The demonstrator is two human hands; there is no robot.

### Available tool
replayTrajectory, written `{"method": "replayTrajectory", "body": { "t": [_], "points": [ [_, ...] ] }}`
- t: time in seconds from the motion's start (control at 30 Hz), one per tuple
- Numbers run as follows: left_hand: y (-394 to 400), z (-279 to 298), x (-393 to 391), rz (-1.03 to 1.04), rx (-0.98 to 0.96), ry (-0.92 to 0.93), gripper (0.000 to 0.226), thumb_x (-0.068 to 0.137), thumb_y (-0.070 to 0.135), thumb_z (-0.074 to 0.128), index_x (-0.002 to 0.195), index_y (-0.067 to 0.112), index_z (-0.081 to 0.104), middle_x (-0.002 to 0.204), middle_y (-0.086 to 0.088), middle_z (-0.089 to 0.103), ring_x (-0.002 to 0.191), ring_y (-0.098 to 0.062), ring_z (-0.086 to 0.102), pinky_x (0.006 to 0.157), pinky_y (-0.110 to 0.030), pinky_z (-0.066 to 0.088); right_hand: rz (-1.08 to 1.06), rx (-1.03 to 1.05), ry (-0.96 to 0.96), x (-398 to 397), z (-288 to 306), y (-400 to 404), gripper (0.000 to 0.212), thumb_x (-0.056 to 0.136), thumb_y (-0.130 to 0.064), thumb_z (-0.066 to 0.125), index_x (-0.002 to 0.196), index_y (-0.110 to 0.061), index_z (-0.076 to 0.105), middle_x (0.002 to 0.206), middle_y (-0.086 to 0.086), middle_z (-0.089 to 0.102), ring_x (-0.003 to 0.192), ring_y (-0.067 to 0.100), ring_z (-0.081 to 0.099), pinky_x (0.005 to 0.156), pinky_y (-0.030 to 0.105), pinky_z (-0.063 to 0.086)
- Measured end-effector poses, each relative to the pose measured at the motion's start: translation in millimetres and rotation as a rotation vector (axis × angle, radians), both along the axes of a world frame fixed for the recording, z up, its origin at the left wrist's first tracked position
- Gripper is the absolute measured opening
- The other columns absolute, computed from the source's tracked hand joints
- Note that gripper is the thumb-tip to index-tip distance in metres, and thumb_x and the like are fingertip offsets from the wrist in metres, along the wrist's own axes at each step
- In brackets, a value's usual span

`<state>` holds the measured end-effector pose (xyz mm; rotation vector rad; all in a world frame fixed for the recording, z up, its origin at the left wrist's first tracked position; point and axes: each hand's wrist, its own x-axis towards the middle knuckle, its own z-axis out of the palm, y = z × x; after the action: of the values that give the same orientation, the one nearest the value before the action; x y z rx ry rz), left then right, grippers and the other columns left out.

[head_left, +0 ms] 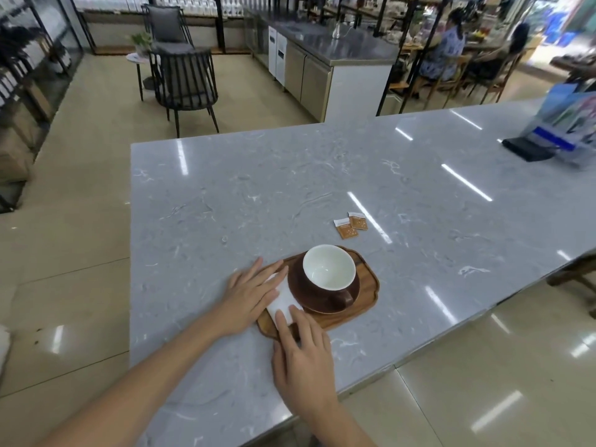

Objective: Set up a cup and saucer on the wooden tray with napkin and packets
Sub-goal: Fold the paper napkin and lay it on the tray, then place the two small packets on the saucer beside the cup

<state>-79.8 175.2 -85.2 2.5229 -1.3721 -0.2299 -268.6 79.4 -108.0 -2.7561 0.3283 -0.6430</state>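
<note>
Nearest, the right hand (303, 356) lies flat, fingers together, pressing the white napkin (283, 300) on the wooden tray (367, 285). The left hand (250, 293) presses it likewise, beside the tray's brown saucer (322, 304) and cup (329, 272). Two packets (351, 224) lie beyond the tray.

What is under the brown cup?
The brown cup sits on a brown saucer, and that rests on the wooden tray. A white napkin lies beside it, under both hands. The saucer's middle is hidden by the cup.
</note>
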Motion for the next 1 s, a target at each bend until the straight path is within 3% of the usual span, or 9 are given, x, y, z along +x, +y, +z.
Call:
{"method": "replayTrajectory", "body": {
  "t": [0.13, 0.33, 0.43, 0.63, 0.8, 1.0],
  "points": [
    [0.0, 1.8, -1.1, 0.048, -0.045, 0.066, 0.051, 0.107, 0.045, 0.025, 0.156, 0.050, 0.010, 0.166, 0.028, 0.005, 0.155, -0.004, -0.003, 0.120, -0.052, 0.007, 0.019, 0.100, 0.002, -2.0, 10.9, -3.7, 0.049, 0.093, -0.026, 0.060, 0.142, -0.024, 0.056, 0.146, 0.006, 0.056, 0.131, 0.025, 0.053, 0.108, 0.037, 0.048],
    [-13.5, 20.8, 11.9, 0.049, -0.264, 0.151, 0.048, 0.106, 0.045, 0.036, 0.154, 0.041, 0.034, 0.163, 0.022, 0.024, 0.153, -0.002, 0.015, 0.119, -0.040, 0.018, -0.006, 0.212, -0.082, 3.4, 69.9, -43.5, 0.030, 0.096, -0.027, 0.056, 0.123, -0.027, 0.070, 0.126, -0.012, 0.068, 0.115, 0.006, 0.064, 0.080, 0.020, 0.059],
    [-32.1, 35.6, 28.5, 0.086, -0.394, 0.233, 0.043, 0.105, 0.029, 0.049, 0.148, 0.026, 0.049, 0.160, 0.009, 0.039, 0.150, -0.012, 0.030, 0.123, -0.036, 0.025, -0.036, 0.278, -0.140, 20.9, 97.7, -80.0, 0.024, 0.096, -0.024, 0.055, 0.114, -0.024, 0.072, 0.117, -0.011, 0.070, 0.105, 0.009, 0.067, 0.075, 0.027, 0.060],
    [-67.4, 58.9, 51.6, 0.224, -0.392, 0.293, 0.036, 0.102, 0.023, 0.055, 0.137, 0.021, 0.063, 0.141, 0.002, 0.062, 0.131, -0.015, 0.054, 0.113, -0.026, 0.036, -0.168, 0.478, -0.152, 75.5, 119.6, -167.0, 0.018, 0.098, -0.018, 0.059, 0.108, -0.026, 0.073, 0.104, -0.010, 0.069, 0.084, 0.003, 0.067, 0.071, 0.028, 0.060],
    [-106.0, 67.9, 66.7, 0.354, -0.392, 0.517, 0.031, 0.101, 0.031, 0.055, 0.129, 0.021, 0.066, 0.123, 0.002, 0.071, 0.108, -0.016, 0.067, 0.096, -0.027, 0.050, -0.295, 0.536, 0.051, 117.9, 96.8, -225.7, 0.025, 0.097, -0.017, 0.059, 0.118, -0.018, 0.071, 0.106, 0.002, 0.076, 0.095, 0.022, 0.071, 0.084, 0.036, 0.057],
    [-160.6, 55.6, 77.0, 0.471, -0.316, 0.689, 0.036, 0.101, 0.030, 0.055, 0.132, 0.012, 0.060, 0.128, -0.011, 0.066, 0.115, -0.028, 0.065, 0.106, -0.042, 0.049, -0.365, 0.519, 0.257, 155.5, 64.4, -257.0, 0.031, 0.100, -0.036, 0.052, 0.111, -0.013, 0.069, 0.110, 0.010, 0.072, 0.098, 0.030, 0.070, 0.082, 0.039, 0.058]
  ]
}}
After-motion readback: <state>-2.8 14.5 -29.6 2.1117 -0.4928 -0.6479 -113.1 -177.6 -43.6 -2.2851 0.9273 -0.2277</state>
